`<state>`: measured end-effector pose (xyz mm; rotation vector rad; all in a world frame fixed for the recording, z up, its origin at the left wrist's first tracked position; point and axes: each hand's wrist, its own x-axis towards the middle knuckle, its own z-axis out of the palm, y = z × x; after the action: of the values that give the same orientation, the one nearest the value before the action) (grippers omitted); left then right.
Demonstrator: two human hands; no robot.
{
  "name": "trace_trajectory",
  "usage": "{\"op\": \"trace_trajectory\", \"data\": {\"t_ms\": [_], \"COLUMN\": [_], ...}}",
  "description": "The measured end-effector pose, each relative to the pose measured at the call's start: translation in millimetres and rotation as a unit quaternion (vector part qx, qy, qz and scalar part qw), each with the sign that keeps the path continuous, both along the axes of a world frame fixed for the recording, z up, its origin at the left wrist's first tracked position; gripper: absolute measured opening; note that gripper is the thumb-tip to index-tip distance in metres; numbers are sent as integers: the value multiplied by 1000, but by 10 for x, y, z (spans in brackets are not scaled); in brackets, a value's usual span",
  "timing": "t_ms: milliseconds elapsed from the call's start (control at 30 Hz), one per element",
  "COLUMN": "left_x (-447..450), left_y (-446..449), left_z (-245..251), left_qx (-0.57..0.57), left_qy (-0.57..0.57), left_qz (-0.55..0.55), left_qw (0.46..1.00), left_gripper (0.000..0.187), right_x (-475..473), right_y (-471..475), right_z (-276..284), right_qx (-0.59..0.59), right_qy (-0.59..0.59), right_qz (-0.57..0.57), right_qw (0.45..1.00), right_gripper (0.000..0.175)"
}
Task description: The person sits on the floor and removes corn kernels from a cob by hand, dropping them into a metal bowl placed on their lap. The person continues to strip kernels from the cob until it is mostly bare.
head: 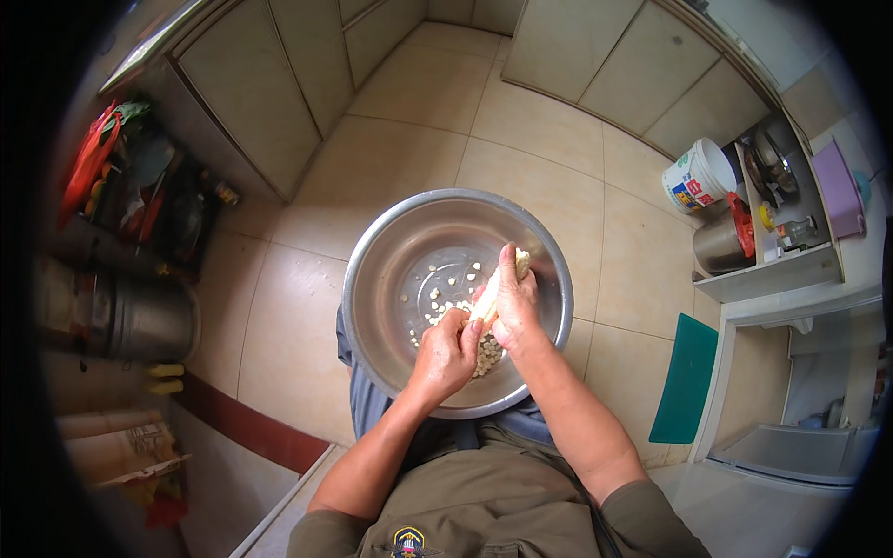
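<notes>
An ear of pale corn (488, 301) is held at a slant over a wide stainless steel basin (391, 230). My right hand (518, 303) wraps its upper part, the thumb lying along the cob. At the lower end, my left hand (448, 349) grips the ear, thumb and fingers pressed against it. Loose white corn kernels (490, 356) lie on the basin floor, heaped below my hands and scattered towards the middle. The basin rests on my lap, over blue trousers (370, 401). My hands hide part of the ear and some kernels.
Tiled floor (411, 146) surrounds the basin. Right are a white plastic bucket (698, 178), a steel pot (718, 244) with a red bag, and a green board (684, 380) beside a doorway-like white frame. A rack with a red bag (91, 164) and a metal canister (153, 314) stand left.
</notes>
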<state>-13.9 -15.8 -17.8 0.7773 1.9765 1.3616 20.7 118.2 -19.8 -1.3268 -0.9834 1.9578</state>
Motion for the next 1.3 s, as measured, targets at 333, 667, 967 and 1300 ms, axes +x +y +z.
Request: {"op": "trace_trajectory", "data": {"t_ms": [333,667,967,1300], "left_x": [26,36,36,33], "left_y": [73,87,176,234], "left_z": [-174,-60,2,-12], "left_qx": [-33,20,-20,-71], "left_qy": [31,98,104,102], "left_qz": [64,10,35,53], "left_qw": [997,995,994,991], "left_gripper": [30,25,35,37], "right_x": [-15,10,-19,-19], "right_y": [-38,-51,12,40], "right_z": [-33,-146,-141,-236], "right_qx": [22,28,-4,-11], "right_qy": [-19,-13,-20,-14], "right_qz": [10,3,6,6], "right_qw": [1000,1000,1000,1000], "right_gripper": [58,66,62,71]}}
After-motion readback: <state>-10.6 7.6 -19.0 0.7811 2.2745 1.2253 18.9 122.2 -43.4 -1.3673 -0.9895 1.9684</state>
